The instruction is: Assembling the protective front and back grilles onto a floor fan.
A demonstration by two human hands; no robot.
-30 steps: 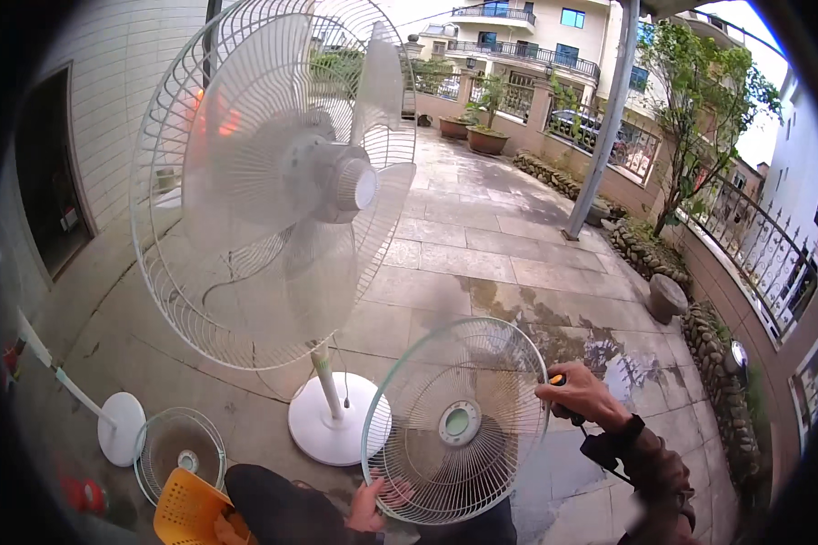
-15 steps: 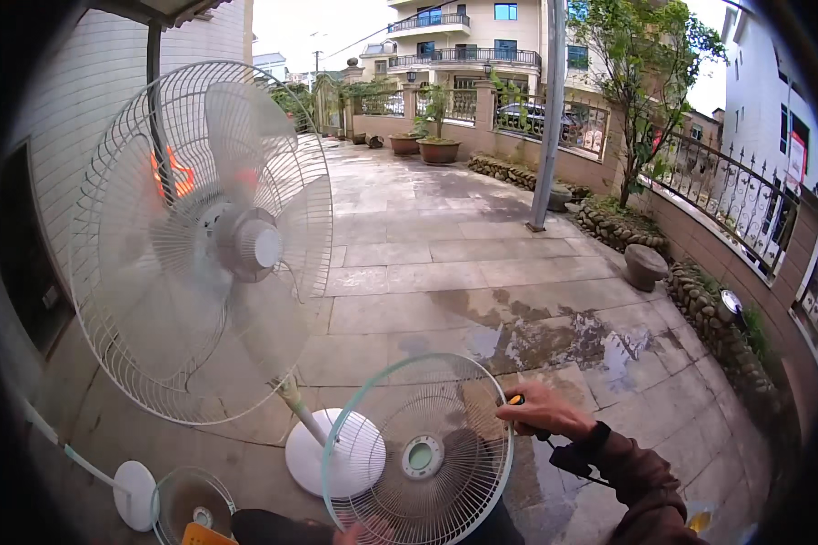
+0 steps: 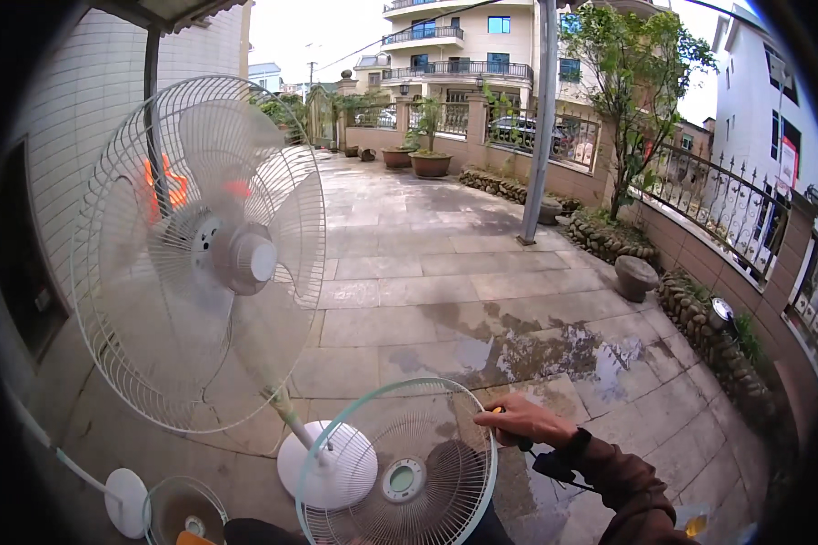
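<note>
Right hand (image 3: 529, 421) is at the right rim of the round fan grille (image 3: 400, 468), fingers curled shut on the rim wire, with a small dark tool under the palm that I can't make out clearly. Grille has a pale green rim and a grey-green centre cap, stands tilted near the bottom edge, low in front of me. Left hand isn't visible; the grille's lower edge is cut off by the frame. Just left of the grille is the white round base (image 3: 327, 465) of a tall pedestal fan (image 3: 200, 254), its guard and blades upright on a slanted pole. A smaller fan head (image 3: 184, 513) sits at lower left. Wet patches on the paved yard (image 3: 536, 350).
</note>
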